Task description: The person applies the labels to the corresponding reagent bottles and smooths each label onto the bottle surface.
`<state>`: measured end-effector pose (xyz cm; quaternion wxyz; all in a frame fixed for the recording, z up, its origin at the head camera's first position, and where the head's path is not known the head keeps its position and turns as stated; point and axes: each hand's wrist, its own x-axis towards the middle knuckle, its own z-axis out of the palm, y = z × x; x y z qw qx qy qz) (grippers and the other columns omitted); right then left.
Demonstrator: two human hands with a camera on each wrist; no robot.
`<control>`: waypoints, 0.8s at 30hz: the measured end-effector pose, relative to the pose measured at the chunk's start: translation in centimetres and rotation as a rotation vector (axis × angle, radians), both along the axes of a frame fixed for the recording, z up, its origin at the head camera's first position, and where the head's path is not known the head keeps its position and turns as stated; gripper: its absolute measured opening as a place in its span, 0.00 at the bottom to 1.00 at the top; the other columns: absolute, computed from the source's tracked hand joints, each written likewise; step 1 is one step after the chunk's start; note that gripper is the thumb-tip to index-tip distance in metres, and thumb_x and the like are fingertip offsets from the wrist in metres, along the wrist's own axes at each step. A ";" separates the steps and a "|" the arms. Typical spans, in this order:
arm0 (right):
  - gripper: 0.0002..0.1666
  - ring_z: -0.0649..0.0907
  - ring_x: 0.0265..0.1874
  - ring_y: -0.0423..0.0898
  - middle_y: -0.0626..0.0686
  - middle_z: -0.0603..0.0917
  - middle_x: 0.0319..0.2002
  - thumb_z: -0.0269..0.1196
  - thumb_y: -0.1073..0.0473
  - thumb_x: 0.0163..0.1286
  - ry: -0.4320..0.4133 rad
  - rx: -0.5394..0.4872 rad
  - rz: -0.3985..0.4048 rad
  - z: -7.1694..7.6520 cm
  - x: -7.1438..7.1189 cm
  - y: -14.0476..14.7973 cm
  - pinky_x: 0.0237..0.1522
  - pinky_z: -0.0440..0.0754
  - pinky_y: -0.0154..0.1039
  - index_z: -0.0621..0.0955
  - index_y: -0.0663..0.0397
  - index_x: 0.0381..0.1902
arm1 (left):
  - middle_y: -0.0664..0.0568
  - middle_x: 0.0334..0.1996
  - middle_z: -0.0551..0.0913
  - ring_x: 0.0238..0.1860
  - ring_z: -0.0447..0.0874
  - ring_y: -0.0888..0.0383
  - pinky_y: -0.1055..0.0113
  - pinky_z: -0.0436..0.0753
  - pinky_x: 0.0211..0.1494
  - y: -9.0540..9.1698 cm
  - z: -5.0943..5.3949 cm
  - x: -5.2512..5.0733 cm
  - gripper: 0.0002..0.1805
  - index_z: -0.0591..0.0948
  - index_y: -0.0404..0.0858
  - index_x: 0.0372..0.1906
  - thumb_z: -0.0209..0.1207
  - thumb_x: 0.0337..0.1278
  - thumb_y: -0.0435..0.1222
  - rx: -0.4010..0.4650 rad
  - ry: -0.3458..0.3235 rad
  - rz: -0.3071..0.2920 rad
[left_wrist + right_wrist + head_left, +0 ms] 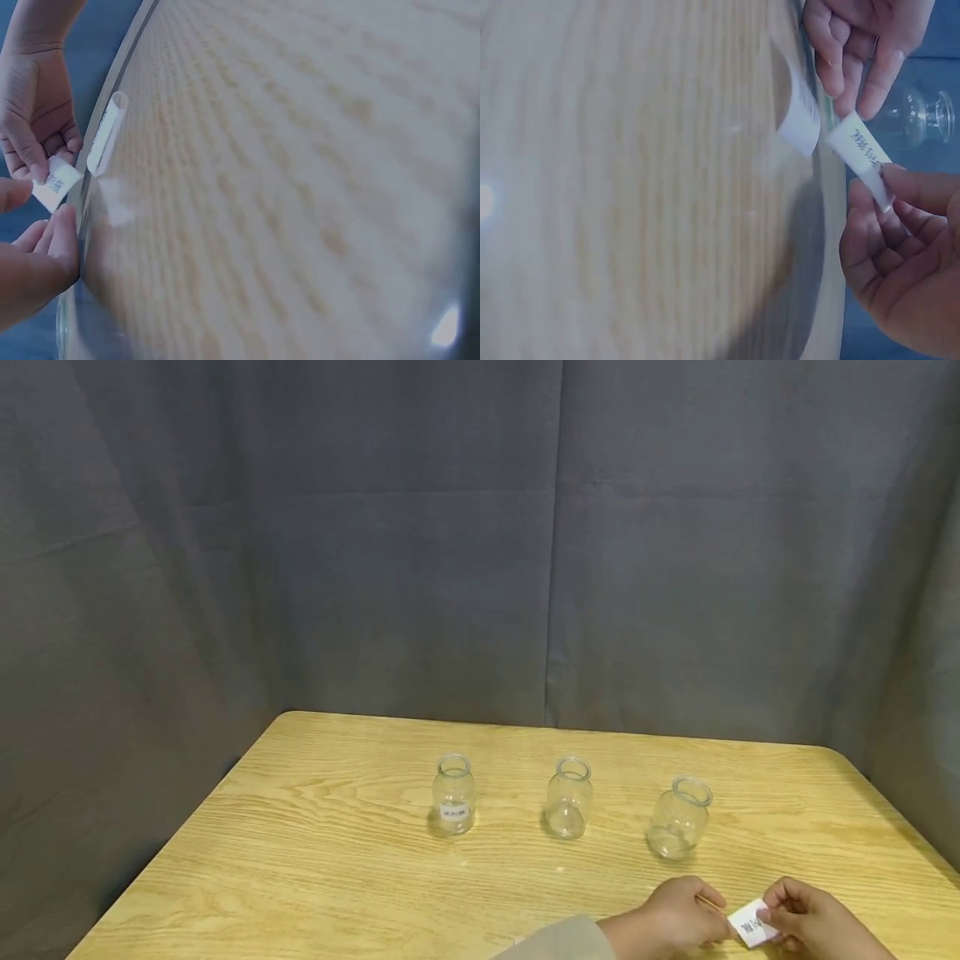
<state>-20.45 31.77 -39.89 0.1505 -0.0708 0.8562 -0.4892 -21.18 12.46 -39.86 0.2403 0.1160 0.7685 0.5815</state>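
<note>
My right hand (813, 922) pinches a small white label (750, 923) with dark printed characters between thumb and fingers. At the label's left edge is my left hand (678, 917), thumb spread from the fingers. In the right wrist view, the left fingertips (845, 101) are at the label's upper end, and the right thumb presses its lower end. The left wrist view has the label (57, 184) between both hands. Behind the hands stand three open glass jars; the left one (453, 789) bears a white label, while the middle (568, 802) and right (678, 820) show none.
The wood-grain table (337, 860) extends around the jars, with grey curtains (420, 568) behind and at both sides. A whitish strip (109, 135) shows near the hands in the left wrist view; whether it is a separate label or a reflection, I cannot tell.
</note>
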 end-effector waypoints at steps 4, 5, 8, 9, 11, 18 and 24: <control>0.12 0.73 0.22 0.39 0.50 0.70 0.25 0.50 0.66 0.63 0.047 -0.002 -0.055 0.5 0.3 -0.8 0.24 0.74 0.32 0.66 0.75 0.32 | 0.57 0.19 0.73 0.21 0.70 0.64 0.73 0.72 0.26 0.4 0.1 -0.1 0.08 0.76 0.39 0.28 0.59 0.39 0.26 0.055 0.043 0.114; 0.12 0.73 0.23 0.40 0.50 0.71 0.25 0.51 0.65 0.64 0.057 -0.009 -0.069 0.7 0.3 -1.0 0.24 0.74 0.32 0.66 0.75 0.32 | 0.58 0.18 0.73 0.20 0.70 0.64 0.74 0.71 0.24 0.5 0.1 -0.2 0.08 0.76 0.39 0.27 0.59 0.39 0.25 0.074 0.057 0.141; 0.13 0.74 0.24 0.40 0.51 0.72 0.27 0.50 0.64 0.64 0.101 -0.049 -0.105 1.1 0.4 -2.0 0.25 0.75 0.33 0.66 0.74 0.33 | 0.58 0.18 0.72 0.19 0.69 0.65 0.76 0.70 0.23 0.6 0.4 -0.5 0.09 0.76 0.40 0.24 0.59 0.39 0.24 0.138 0.072 0.204; 0.12 0.74 0.24 0.41 0.51 0.72 0.27 0.50 0.64 0.64 0.113 -0.067 -0.124 1.3 0.5 -2.3 0.25 0.75 0.34 0.66 0.74 0.33 | 0.58 0.18 0.72 0.20 0.68 0.65 0.76 0.70 0.23 0.5 0.4 -0.6 0.08 0.76 0.40 0.24 0.59 0.40 0.24 0.155 0.069 0.212; 0.11 0.74 0.24 0.41 0.52 0.72 0.27 0.51 0.64 0.64 0.133 -0.102 -0.179 1.5 0.5 -3.2 0.25 0.75 0.34 0.67 0.72 0.33 | 0.57 0.19 0.72 0.21 0.69 0.64 0.75 0.72 0.25 0.4 0.5 -0.7 0.08 0.76 0.40 0.24 0.59 0.40 0.24 0.205 0.059 0.237; 0.11 0.76 0.24 0.42 0.52 0.73 0.29 0.54 0.64 0.62 0.173 -0.226 -0.290 2.3 0.8 -5.0 0.27 0.76 0.35 0.68 0.69 0.35 | 0.55 0.20 0.72 0.22 0.70 0.63 0.73 0.75 0.27 -0.3 0.8 -1.2 0.07 0.76 0.36 0.26 0.57 0.41 0.21 0.399 0.053 0.270; 0.06 0.76 0.24 0.42 0.51 0.73 0.27 0.55 0.66 0.61 0.252 -0.391 -0.246 3.0 1.2 -6.1 0.27 0.76 0.34 0.71 0.63 0.35 | 0.54 0.23 0.71 0.26 0.69 0.61 0.69 0.76 0.32 -2.1 1.7 -1.6 0.06 0.77 0.36 0.28 0.57 0.43 0.24 0.448 0.056 0.185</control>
